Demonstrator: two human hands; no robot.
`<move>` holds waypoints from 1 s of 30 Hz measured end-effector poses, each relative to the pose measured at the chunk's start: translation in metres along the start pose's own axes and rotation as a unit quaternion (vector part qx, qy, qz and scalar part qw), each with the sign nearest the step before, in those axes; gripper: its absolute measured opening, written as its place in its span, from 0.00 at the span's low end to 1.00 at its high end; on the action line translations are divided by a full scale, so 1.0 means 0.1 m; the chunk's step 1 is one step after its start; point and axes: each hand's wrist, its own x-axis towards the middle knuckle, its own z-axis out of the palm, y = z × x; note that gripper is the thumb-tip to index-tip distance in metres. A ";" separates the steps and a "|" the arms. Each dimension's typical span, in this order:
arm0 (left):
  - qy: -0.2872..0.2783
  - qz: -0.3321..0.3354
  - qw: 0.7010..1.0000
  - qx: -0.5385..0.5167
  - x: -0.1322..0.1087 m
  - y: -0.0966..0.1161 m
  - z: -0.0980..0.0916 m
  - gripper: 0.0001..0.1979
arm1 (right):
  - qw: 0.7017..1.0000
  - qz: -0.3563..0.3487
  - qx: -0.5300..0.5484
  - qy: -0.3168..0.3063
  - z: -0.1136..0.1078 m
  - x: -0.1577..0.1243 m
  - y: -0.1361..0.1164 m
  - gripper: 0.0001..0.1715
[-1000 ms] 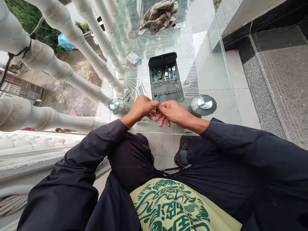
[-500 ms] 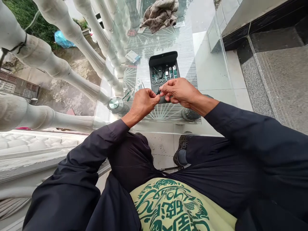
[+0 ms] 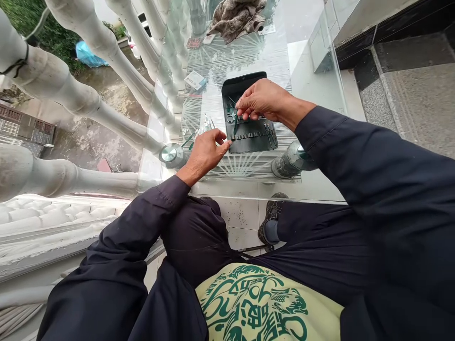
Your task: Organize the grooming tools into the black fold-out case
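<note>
A black manicure case (image 3: 249, 139) lies unfolded on a glass table (image 3: 245, 59), with scissors and clippers in its upper half and thin tools in its lower loops. My right hand (image 3: 261, 100) hovers over the case, fingers pinched on a slim green-handled tool (image 3: 235, 124) that points down at the loops. My left hand (image 3: 206, 152) rests at the case's near left corner, thumb and forefinger closed on its edge. Several loose green and silver tools (image 3: 204, 127) lie on the glass left of the case.
A crumpled brown towel (image 3: 236, 16) sits at the table's far end, a small white card (image 3: 195, 79) at its left edge. White balusters (image 3: 106, 47) run along the left. Two round metal table fittings (image 3: 169, 154) flank the near edge. A tiled step rises on the right.
My right hand rose from beside the left hand and moved forward over the case, carrying the green tool. My left hand stayed at the case's near left corner.
</note>
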 end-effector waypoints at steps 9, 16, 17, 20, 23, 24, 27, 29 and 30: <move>-0.020 0.058 0.996 0.064 0.03 -0.13 0.07 0.09 | 0.990 -0.013 -0.135 -0.046 0.01 0.03 0.01 0.14; -0.026 0.097 0.990 0.094 0.02 -0.18 0.07 0.16 | 0.986 -0.022 -0.162 -0.035 0.12 0.19 -0.06 0.08; -0.028 0.105 0.989 0.098 0.01 -0.19 0.07 0.17 | 0.985 -0.026 -0.167 -0.041 0.14 0.24 -0.07 0.08; -0.037 0.117 0.987 0.104 0.01 -0.19 0.05 0.19 | 0.979 -0.027 -0.193 -0.067 0.22 0.35 -0.15 0.09; -0.049 0.116 0.986 0.106 0.01 -0.18 0.03 0.19 | 0.966 0.001 -0.243 -0.087 0.26 0.30 -0.32 0.12; -0.051 0.115 0.987 0.105 0.02 -0.19 0.03 0.18 | 0.961 0.014 -0.263 -0.084 0.26 0.24 -0.38 0.13; -0.049 0.113 0.987 0.101 0.04 -0.21 0.03 0.17 | 0.960 0.023 -0.271 -0.063 0.24 -0.01 -0.53 0.17; -0.045 0.114 0.988 0.099 0.06 -0.23 0.05 0.16 | 0.969 0.012 -0.243 -0.048 0.23 -0.15 -0.57 0.22; -0.042 0.115 0.988 0.099 0.06 -0.24 0.05 0.16 | 0.972 0.007 -0.230 -0.040 0.22 -0.20 -0.57 0.22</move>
